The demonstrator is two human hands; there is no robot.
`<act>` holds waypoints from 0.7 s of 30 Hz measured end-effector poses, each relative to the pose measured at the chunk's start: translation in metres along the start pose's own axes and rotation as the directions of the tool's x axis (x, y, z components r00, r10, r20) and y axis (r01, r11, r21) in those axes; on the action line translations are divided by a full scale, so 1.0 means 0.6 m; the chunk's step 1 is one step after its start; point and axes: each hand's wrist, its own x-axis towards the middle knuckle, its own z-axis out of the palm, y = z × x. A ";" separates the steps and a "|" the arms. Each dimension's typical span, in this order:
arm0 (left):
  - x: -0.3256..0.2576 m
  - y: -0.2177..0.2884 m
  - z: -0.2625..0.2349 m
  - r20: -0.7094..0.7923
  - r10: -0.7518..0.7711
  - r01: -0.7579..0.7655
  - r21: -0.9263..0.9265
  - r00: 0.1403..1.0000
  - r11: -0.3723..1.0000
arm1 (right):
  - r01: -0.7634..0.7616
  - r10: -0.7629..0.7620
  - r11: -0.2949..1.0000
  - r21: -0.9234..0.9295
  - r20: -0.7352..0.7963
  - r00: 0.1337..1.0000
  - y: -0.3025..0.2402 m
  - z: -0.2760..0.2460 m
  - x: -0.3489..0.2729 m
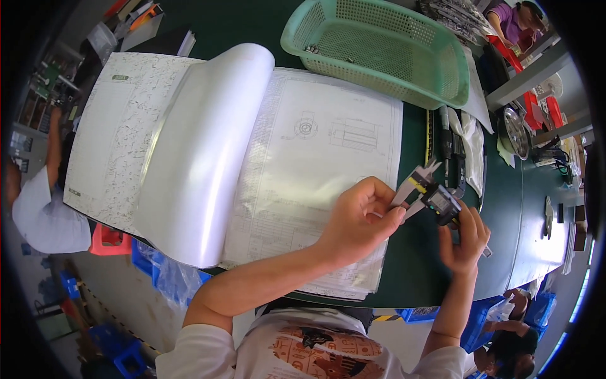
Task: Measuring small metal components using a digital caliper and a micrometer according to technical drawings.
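Note:
My right hand [465, 241] is closed round a digital caliper [440, 202], its jaws pointing up and left over the table's near right part. Thumb and fingertips of my left hand [363, 218] are pinched together right at the caliper's jaws. Whatever sits in that pinch is too small and covered to make out. Under my left forearm lies an open binder with a technical drawing [315, 170] in a clear sleeve. A turned-over sleeve [196, 158] curls up on its left side.
Beyond the drawing stands a green perforated basket [372, 77] with a few small metal parts [312, 48]. Black-and-grey measuring tools [457, 158] and a yellow ruler [429, 136] lie right of the binder on the dark green table [505, 189]. Other people work at the sides.

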 end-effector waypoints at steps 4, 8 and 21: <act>-0.002 0.005 0.001 -0.008 -0.045 0.045 0.027 0.999 0.999 | -0.077 0.084 0.996 0.044 -0.169 0.982 0.016 0.007 -0.006; -0.002 0.004 0.004 0.010 -0.042 0.041 0.103 0.999 0.994 | -0.095 0.097 0.995 0.021 -0.285 0.954 0.035 0.002 -0.015; -0.004 0.003 0.006 -0.008 0.026 -0.025 0.111 1.000 0.993 | -0.217 0.232 0.971 0.096 -0.182 0.955 0.024 -0.009 -0.020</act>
